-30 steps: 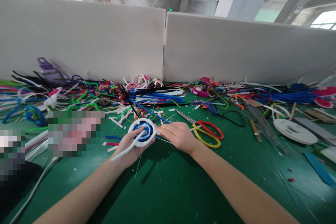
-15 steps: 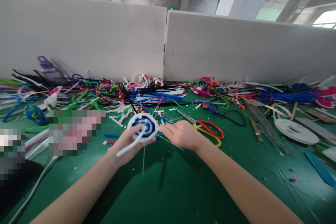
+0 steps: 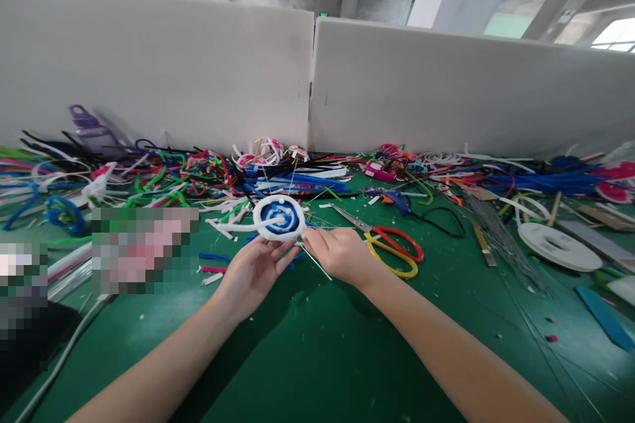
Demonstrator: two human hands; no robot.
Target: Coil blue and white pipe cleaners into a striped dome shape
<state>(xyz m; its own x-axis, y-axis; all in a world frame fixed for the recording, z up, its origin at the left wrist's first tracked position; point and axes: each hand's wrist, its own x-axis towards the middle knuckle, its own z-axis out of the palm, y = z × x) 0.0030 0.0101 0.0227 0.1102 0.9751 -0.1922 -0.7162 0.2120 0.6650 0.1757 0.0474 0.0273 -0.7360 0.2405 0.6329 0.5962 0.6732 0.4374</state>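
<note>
A round piece of coiled chenille stems (image 3: 280, 217), with a white outer ring around a blue and white spiral, is held up above the table. One white stem end sticks out to its left, and thin clear or metal rods radiate from it. My right hand (image 3: 340, 254) pinches the right edge of its ring between closed fingers. Just below the ring is my left hand (image 3: 255, 274), palm up, fingers stretched out and apart; whether its fingertips touch the underside I cannot tell. Scissors (image 3: 394, 251) with red and yellow handles lie right behind my right hand.
Loose coloured stems (image 3: 302, 182) are heaped along the white partition (image 3: 163, 73). A blue glue gun (image 3: 397, 201) lies behind the scissors. To the right is a white spool (image 3: 560, 248); a purple bottle (image 3: 94, 132) stands back left. A white cable (image 3: 69, 357) crosses the left side.
The coiled piece has moved up and slightly right, and its loose white end has swung from lower left to left. My left hand has let go and opened below it.
</note>
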